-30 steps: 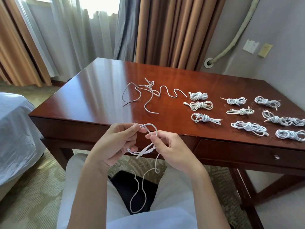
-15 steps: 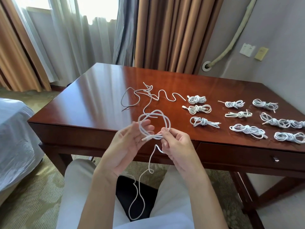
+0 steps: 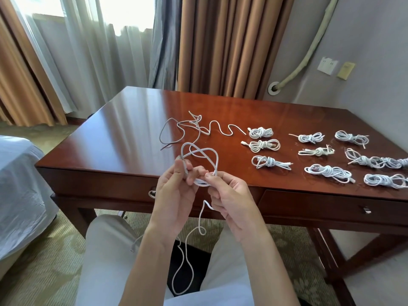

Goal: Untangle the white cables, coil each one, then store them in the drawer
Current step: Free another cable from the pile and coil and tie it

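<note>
Now we hold one white cable (image 3: 199,166) in front of the table (image 3: 123,133), above our lap. Our left hand (image 3: 176,195) grips the bundle of loops, its fingers curled round the strands, and our right hand (image 3: 231,195) pinches the same bundle from the other side with thumb and forefinger. Two or three loops stand up above the hands, and the free tail (image 3: 185,261) hangs down between our knees in a long bend.

On the table, some loose cables (image 3: 194,131) lie tangled, not yet coiled. To their right, many coiled cables (image 3: 329,157) lie in rows. Both drawers look closed; the right drawer (image 3: 331,206) shows a small knob.

We judge that the coiling of this cable is only partly done. The risk is that the loops spring open if one pinch loosens, because the cable looks stiff and the loops are uneven. Also the hanging tail can twist into a kink or catch on our leg when we pull it up, and then the coil becomes crooked.
</note>
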A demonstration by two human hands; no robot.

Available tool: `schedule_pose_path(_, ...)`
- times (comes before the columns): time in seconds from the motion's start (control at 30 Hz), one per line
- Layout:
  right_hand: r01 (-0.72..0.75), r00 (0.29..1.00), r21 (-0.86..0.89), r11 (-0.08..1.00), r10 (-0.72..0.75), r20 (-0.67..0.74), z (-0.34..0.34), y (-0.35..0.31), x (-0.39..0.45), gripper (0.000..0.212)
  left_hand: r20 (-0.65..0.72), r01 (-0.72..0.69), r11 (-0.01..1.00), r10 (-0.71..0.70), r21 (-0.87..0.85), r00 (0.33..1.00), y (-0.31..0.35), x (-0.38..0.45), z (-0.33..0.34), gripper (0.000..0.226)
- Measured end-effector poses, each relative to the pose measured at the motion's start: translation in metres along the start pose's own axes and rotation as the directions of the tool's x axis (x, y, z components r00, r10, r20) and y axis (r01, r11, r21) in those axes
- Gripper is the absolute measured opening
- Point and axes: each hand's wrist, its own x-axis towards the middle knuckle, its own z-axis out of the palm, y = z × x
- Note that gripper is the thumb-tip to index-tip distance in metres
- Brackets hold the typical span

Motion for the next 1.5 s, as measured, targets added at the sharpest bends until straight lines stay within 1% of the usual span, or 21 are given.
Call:
schedule_pose_path(0.07, 0.037, 0.999, -0.109, 0.993, -0.039, -0.016, -0.001, -0.002, -0.003, 0.014, -0.064, -0.016, 1.000, 0.017, 0.023, 0.998, 0.005, -0.001, 0.004, 0.027)
schedule_pose_path(0.13, 0.119, 0.988, -0.348, 0.930, -0.145, -0.050, -0.004, -0.002, -0.004, 0.023, -0.154, -0.018, 0.996, 0.031, 0.089, 0.988, 0.009, -0.001, 0.005, 0.025)
schedule_pose_path(0.2, 0.174, 0.974, -0.586, 0.792, -0.228, -0.019, -0.009, -0.003, -0.006, 0.039, -0.201, 0.006, 0.978, 0.036, 0.206, 0.979, 0.014, 0.000, 0.004, 0.025)
schedule_pose_path(0.23, 0.185, 0.971, -0.678, 0.711, -0.238, 0.016, -0.012, -0.004, -0.007, 0.048, -0.201, 0.025, 0.964, 0.030, 0.265, 0.979, 0.017, -0.001, 0.002, 0.026)
schedule_pose_path(0.3, 0.180, 0.966, -0.829, 0.530, -0.253, 0.048, -0.019, -0.005, -0.008, 0.057, -0.191, 0.068, 0.935, -0.001, 0.348, 0.982, 0.024, -0.001, -0.002, 0.029)
schedule_pose_path(0.33, 0.177, 0.961, -0.863, 0.473, -0.272, 0.048, -0.023, -0.006, -0.008, 0.058, -0.181, 0.090, 0.920, -0.021, 0.381, 0.983, 0.029, -0.002, -0.005, 0.030)
schedule_pose_path(0.37, 0.183, 0.957, -0.865, 0.467, -0.285, 0.048, -0.027, -0.007, -0.009, 0.058, -0.160, 0.110, 0.908, -0.048, 0.405, 0.986, 0.035, -0.003, -0.008, 0.030)
schedule_pose_path(0.43, 0.219, 0.960, -0.804, 0.552, -0.269, 0.077, -0.033, -0.009, -0.009, 0.059, -0.064, 0.143, 0.884, -0.128, 0.445, 0.990, 0.046, -0.007, -0.014, 0.028)
schedule_pose_path(0.5, 0.260, 0.963, -0.728, 0.634, -0.222, 0.151, -0.034, -0.009, -0.010, 0.057, 0.053, 0.159, 0.831, -0.220, 0.532, 0.974, 0.051, -0.012, -0.017, 0.030)
schedule_pose_path(0.57, 0.302, 0.952, -0.662, 0.686, -0.184, 0.244, -0.026, -0.005, -0.010, 0.051, 0.128, 0.141, 0.773, -0.277, 0.618, 0.952, 0.049, -0.016, -0.015, 0.036)
schedule_pose_path(0.63, 0.342, 0.926, -0.558, 0.756, -0.171, 0.336, -0.017, 0.001, -0.008, 0.051, 0.139, 0.129, 0.733, -0.293, 0.667, 0.946, 0.048, -0.017, -0.011, 0.038)
schedule_pose_path(0.67, 0.337, 0.921, -0.504, 0.795, -0.167, 0.353, -0.013, 0.003, -0.008, 0.054, 0.133, 0.121, 0.724, -0.284, 0.679, 0.950, 0.048, -0.017, -0.009, 0.038)
schedule_pose_path(0.77, 0.257, 0.937, -0.404, 0.878, -0.124, 0.327, -0.011, -0.001, -0.008, 0.058, 0.120, 0.099, 0.722, -0.245, 0.684, 0.962, 0.051, -0.016, -0.009, 0.034)
schedule_pose_path(0.83, 0.214, 0.941, -0.380, 0.900, -0.085, 0.328, -0.010, -0.003, -0.008, 0.058, 0.110, 0.101, 0.719, -0.241, 0.688, 0.964, 0.053, -0.016, -0.010, 0.032)
schedule_pose_path(0.97, 0.240, 0.945, -0.419, 0.876, -0.113, 0.306, -0.008, 0.000, -0.004, 0.055, 0.068, 0.114, 0.701, -0.226, 0.704, 0.972, 0.051, -0.015, -0.010, 0.028)
schedule_pose_path(1.07, 0.263, 0.935, -0.426, 0.866, -0.120, 0.332, -0.012, -0.002, -0.005, 0.043, 0.039, 0.130, 0.749, -0.204, 0.650, 0.978, 0.051, -0.015, -0.011, 0.029)
schedule_pose_path(1.17, 0.271, 0.923, -0.436, 0.858, -0.103, 0.371, -0.019, -0.005, -0.007, 0.026, 0.030, 0.144, 0.808, -0.196, 0.572, 0.980, 0.054, -0.014, -0.014, 0.036)
schedule_pose_path(1.23, 0.279, 0.920, -0.452, 0.847, -0.101, 0.378, -0.021, -0.006, -0.007, 0.018, 0.031, 0.140, 0.820, -0.189, 0.554, 0.981, 0.054, -0.013, -0.016, 0.038)
schedule_pose_path(1.33, 0.294, 0.939, -0.513, 0.807, -0.143, 0.313, -0.020, -0.006, -0.005, 0.012, 0.010, 0.126, 0.784, -0.166, 0.608, 0.986, 0.051, -0.011, -0.017, 0.037)
schedule_pose_path(1.4, 0.310, 0.944, -0.578, 0.755, -0.169, 0.284, -0.021, -0.006, -0.004, 0.010, 0.003, 0.103, 0.741, -0.140, 0.664, 0.990, 0.050, -0.011, -0.018, 0.037)
schedule_pose_path(1.5, 0.313, 0.946, -0.677, 0.666, -0.154, 0.285, -0.021, -0.005, -0.002, 0.010, 0.018, 0.043, 0.636, -0.089, 0.771, 0.996, 0.050, -0.011, -0.023, 0.034)
